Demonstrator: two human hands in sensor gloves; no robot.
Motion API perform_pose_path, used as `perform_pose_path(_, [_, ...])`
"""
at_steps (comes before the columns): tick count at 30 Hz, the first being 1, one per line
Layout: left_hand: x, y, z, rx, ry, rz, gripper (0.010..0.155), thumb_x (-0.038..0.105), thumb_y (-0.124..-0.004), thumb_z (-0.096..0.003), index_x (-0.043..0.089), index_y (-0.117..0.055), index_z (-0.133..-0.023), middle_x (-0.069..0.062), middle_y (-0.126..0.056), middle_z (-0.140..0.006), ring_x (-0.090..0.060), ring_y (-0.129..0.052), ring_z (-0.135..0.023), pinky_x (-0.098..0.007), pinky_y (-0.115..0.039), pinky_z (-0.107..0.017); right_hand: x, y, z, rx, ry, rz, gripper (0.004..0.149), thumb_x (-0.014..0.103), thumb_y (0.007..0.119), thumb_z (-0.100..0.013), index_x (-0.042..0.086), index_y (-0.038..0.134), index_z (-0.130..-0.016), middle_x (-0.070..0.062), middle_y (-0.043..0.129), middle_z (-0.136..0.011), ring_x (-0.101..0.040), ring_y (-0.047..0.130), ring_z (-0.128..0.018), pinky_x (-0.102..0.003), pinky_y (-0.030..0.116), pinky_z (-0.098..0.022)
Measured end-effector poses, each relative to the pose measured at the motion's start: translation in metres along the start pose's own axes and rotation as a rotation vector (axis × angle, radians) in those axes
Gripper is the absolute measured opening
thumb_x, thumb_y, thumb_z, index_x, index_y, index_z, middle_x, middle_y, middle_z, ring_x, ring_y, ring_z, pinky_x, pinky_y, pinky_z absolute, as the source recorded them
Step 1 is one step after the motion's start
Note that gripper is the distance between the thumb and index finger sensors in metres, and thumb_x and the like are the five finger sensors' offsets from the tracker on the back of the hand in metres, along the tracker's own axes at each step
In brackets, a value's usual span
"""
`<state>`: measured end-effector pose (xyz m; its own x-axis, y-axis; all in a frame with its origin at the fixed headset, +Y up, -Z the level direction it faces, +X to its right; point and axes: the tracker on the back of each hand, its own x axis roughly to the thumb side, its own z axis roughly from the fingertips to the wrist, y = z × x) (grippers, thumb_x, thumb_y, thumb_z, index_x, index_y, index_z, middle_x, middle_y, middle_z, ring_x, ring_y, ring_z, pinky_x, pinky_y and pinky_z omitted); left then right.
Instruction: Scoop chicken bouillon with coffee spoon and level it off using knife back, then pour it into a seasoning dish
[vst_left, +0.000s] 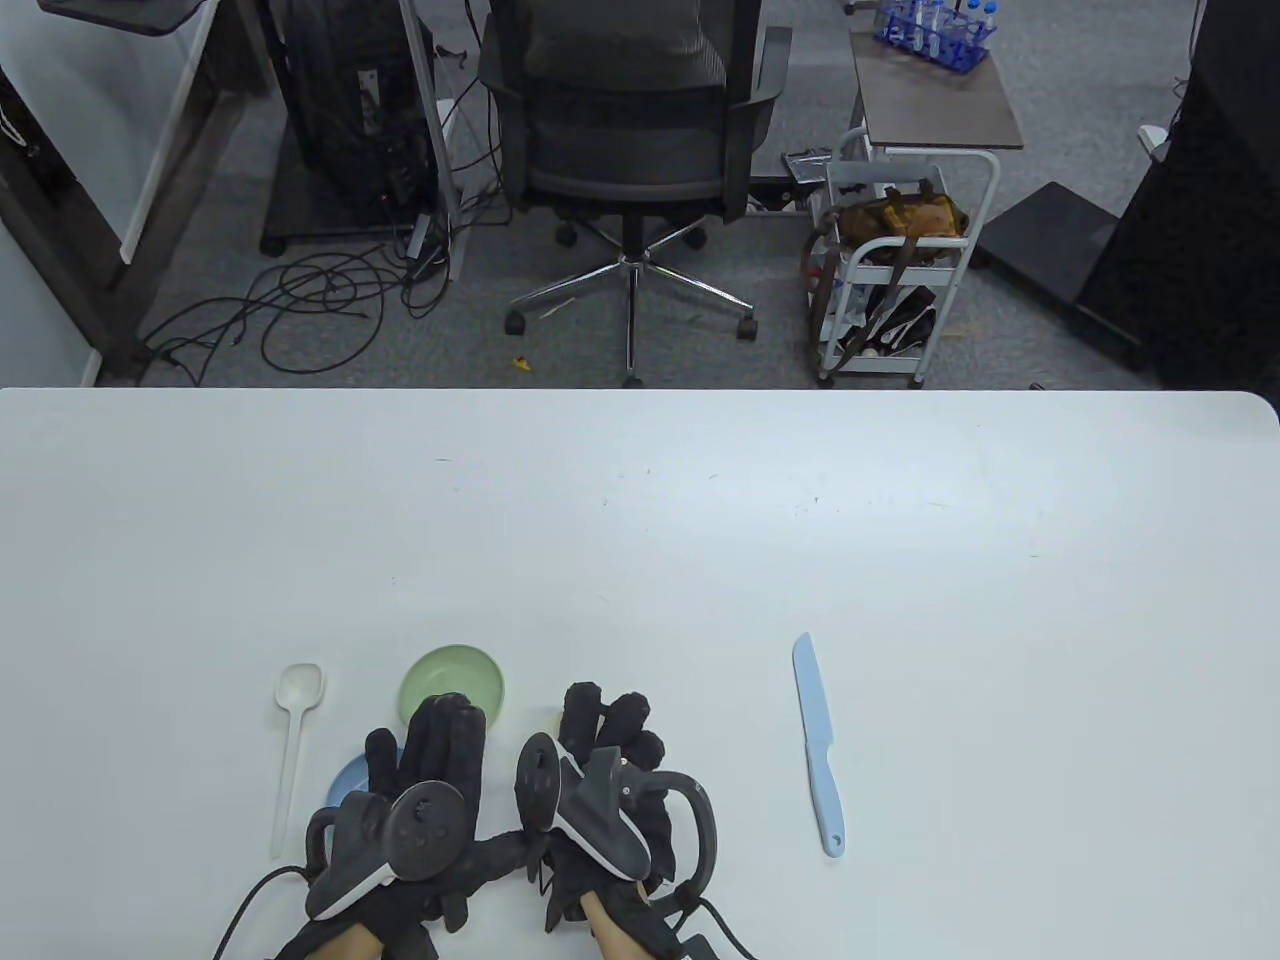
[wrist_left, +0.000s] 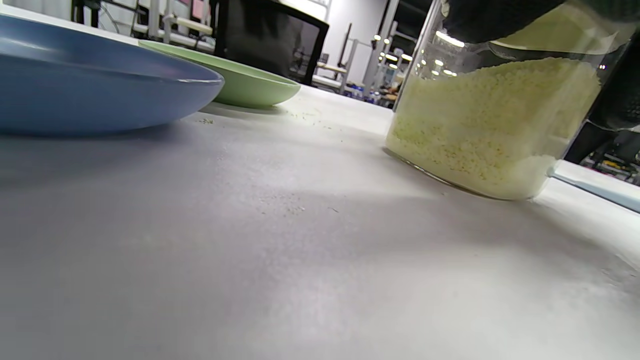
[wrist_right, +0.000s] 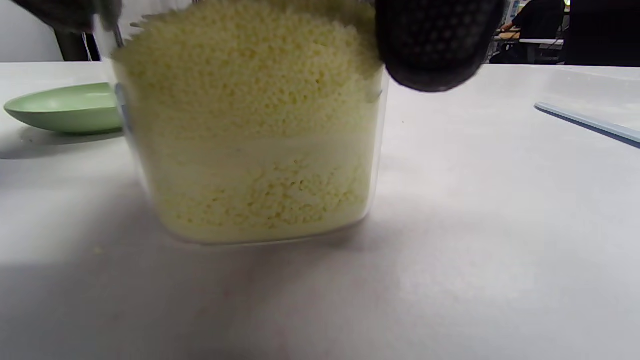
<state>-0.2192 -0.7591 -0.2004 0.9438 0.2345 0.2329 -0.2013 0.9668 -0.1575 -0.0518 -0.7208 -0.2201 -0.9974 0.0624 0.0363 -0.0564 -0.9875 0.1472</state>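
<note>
Our right hand (vst_left: 600, 760) curls round a clear, straight-walled jar (wrist_right: 250, 150) of pale yellow granular chicken bouillon (wrist_left: 490, 120) standing on the white table (vst_left: 640, 520); a mesh-gloved fingertip (wrist_right: 435, 40) presses its wall. Our left hand (vst_left: 430, 770) reaches beside it, fingers extended; we cannot tell whether it grips. The white plastic spoon (vst_left: 296, 740) lies left, smooth green (vst_left: 455, 680) and blue (wrist_left: 90, 90) dishes between, the pale blue knife (vst_left: 818, 745) well right.
</note>
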Motion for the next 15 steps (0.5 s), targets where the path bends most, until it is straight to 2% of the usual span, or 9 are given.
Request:
perform_pose_path(5, [0.012, -0.004, -0.003, 0.005, -0.012, -0.031, 0.123, 0.084, -0.071, -0.0255, 0.024, 0.006, -0.101, -0.006, -0.002, -0.117, -0.030, -0.012, -0.117, -0.068, -0.013, -0.075, -0.003, -0.001, -0.005, 0.071, -0.024, -0.012, 0.095, 0.066, 0.069, -0.049, 0.013, 0.012, -0.103, -0.035, 0.016, -0.103, -0.054, 0.055, -0.078, -0.046, 0.078, -0.037])
perform_pose_path(11, [0.030, -0.009, -0.011, 0.012, -0.009, -0.037, 0.125, 0.081, -0.075, -0.0242, 0.020, 0.001, -0.102, -0.010, -0.009, -0.118, -0.033, -0.019, -0.117, -0.067, -0.014, -0.076, -0.008, -0.007, -0.016, 0.290, -0.113, -0.037, 0.105, 0.061, 0.078, -0.047, 0.009, 0.000, -0.097, -0.033, 0.004, -0.102, -0.055, 0.049, -0.077, -0.041, 0.076, -0.040])
perform_pose_path(15, [0.042, -0.013, -0.018, -0.003, -0.002, -0.038, 0.124, 0.079, -0.077, -0.0244, 0.018, -0.002, -0.103, -0.012, -0.014, -0.117, -0.033, -0.024, -0.116, -0.066, -0.016, -0.076, -0.010, -0.009, -0.020, 0.344, -0.147, -0.042, 0.107, 0.058, 0.080, -0.047, 0.009, -0.001, -0.095, -0.032, 0.002, -0.101, -0.056, 0.050, -0.076, -0.041, 0.075, -0.040])
